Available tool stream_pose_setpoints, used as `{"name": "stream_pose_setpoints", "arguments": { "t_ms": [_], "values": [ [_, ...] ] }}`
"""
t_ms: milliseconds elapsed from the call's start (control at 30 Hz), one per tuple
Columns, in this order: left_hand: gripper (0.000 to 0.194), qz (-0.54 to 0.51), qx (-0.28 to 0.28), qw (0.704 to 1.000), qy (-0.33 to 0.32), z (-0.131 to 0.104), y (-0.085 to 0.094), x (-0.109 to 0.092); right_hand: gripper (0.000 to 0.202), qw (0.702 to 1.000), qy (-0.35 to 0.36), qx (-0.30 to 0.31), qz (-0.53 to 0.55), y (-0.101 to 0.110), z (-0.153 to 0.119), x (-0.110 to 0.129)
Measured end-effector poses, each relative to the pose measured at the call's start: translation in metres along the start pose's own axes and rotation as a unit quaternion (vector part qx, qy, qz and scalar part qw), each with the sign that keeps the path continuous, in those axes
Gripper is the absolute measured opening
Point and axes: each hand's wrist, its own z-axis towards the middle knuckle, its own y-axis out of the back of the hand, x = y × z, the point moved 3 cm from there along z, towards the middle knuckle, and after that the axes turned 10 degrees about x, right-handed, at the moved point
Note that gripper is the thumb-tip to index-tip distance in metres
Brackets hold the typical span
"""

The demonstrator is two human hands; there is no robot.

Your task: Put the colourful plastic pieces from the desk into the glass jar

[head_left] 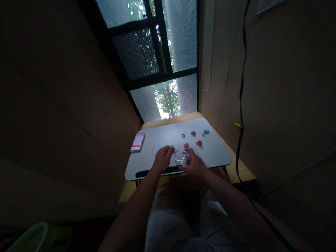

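Observation:
My right hand (pixel 194 163) is curled round the side of a small clear round container (pixel 180 155), just above the front part of the white table (pixel 162 138). Left of it, my left hand (pixel 164 158) has its fingers pinched together; what they hold, if anything, is too small to make out. A green band (pixel 172 146) shows just past those fingertips. Beside my left hand lies a clear round lid (pixel 155 150). Beyond my hands are small coloured bands: a pink cluster (pixel 186 145), a red cluster (pixel 199 143), a purple one (pixel 193 133), a blue one (pixel 206 132) and a dark ring (pixel 183 135).
A phone (pixel 138 142) lies at the table's left edge. A dark slot (pixel 143 173) runs along the front edge. Behind the table is a window (pixel 168 98), with walls close on both sides. A dark cord (pixel 240 105) hangs at right. A green tub (pixel 39 238) stands lower left.

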Motion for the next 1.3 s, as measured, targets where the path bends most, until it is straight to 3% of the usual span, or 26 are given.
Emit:
{"name": "stream_pose_setpoints", "arguments": {
  "t_ms": [100, 567, 1000, 1300],
  "values": [
    [0.035, -0.002, -0.013, 1.0, 0.0, 0.0011, -0.0001, 0.0016, 0.092, 1.0, 0.004, 0.0, 0.004, -0.0004, 0.0005, -0.0008],
    [0.038, 0.016, 0.043, 0.999, 0.016, 0.0011, -0.0037, 0.0009, 0.09, 1.0, -0.005, 0.008, 0.009, -0.0003, 0.0, 0.001],
    [0.034, 0.028, 0.0, 0.999, 0.033, 0.0008, -0.0034, 0.0044, 0.092, 1.0, -0.002, 0.004, 0.017, -0.0005, -0.0004, 0.0006],
    [0.042, 0.038, 0.024, 0.998, 0.044, 0.0006, -0.0037, 0.0032, 0.091, 1.0, -0.002, -0.001, 0.014, 0.0003, -0.0006, 0.0026]
  ]
}}
